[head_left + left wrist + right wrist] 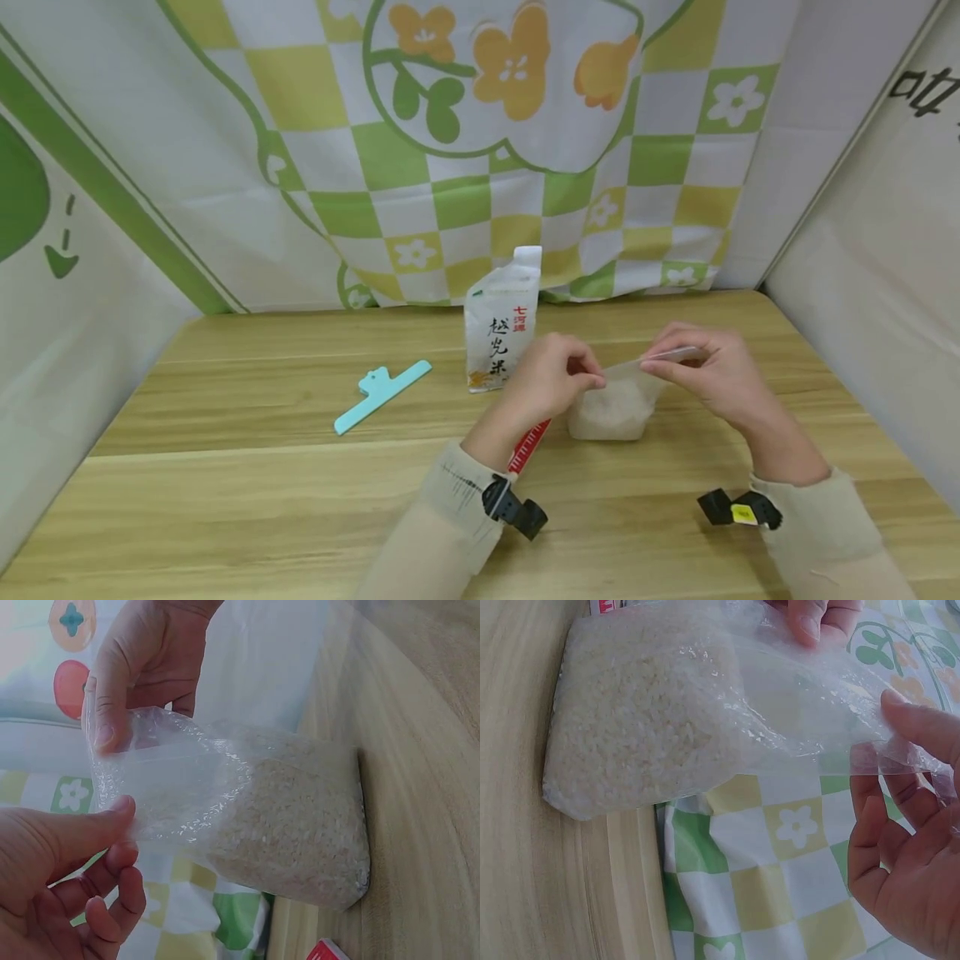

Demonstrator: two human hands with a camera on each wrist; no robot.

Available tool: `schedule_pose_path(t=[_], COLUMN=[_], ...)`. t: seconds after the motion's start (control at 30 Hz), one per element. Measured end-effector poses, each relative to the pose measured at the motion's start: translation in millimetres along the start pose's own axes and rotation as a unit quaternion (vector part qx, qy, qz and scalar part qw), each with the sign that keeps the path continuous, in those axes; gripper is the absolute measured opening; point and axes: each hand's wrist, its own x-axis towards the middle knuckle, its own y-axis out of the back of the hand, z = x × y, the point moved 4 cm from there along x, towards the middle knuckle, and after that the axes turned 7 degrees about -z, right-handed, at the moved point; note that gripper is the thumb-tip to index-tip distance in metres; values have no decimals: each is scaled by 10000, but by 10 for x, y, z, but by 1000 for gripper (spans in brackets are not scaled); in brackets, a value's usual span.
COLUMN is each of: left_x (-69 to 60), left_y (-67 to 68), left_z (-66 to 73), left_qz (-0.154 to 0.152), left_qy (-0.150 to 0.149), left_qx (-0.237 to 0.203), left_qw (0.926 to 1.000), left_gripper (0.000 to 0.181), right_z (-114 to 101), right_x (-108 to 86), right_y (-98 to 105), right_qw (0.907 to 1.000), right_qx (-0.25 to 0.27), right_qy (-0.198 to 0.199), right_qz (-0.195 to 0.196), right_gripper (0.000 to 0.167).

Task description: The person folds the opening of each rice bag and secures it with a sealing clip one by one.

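Left hand (549, 377) and right hand (714, 377) pinch a rice bag (611, 412); the head view alone shows a turquoise clip (382, 395), centre-left.

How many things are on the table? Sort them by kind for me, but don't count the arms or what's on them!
Bags: 2 (the clear bag of rice and the white bag with writing)
Clips: 1 (the light blue clip)
Red things with white marks: 1 (the red strip, partly hidden)
Total in sight: 4
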Motion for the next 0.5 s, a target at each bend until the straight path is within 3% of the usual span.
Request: schedule_pose_path(t=[0.33,0.5], left_x=[-12,-57], left_y=[20,91], left_z=[-62,-80], left_qz=[-269,-742], left_qy=[59,132], left_qx=[-37,198], left_qw=[9996,9970], left_gripper=[10,17], right_z=[18,29], right_x=[8,1], right_y=[-3,7], right_qw=[9999,9998], right_qx=[-96,37], right_qy=[82,189], right_qz=[-31,-40], right_gripper=[9,12])
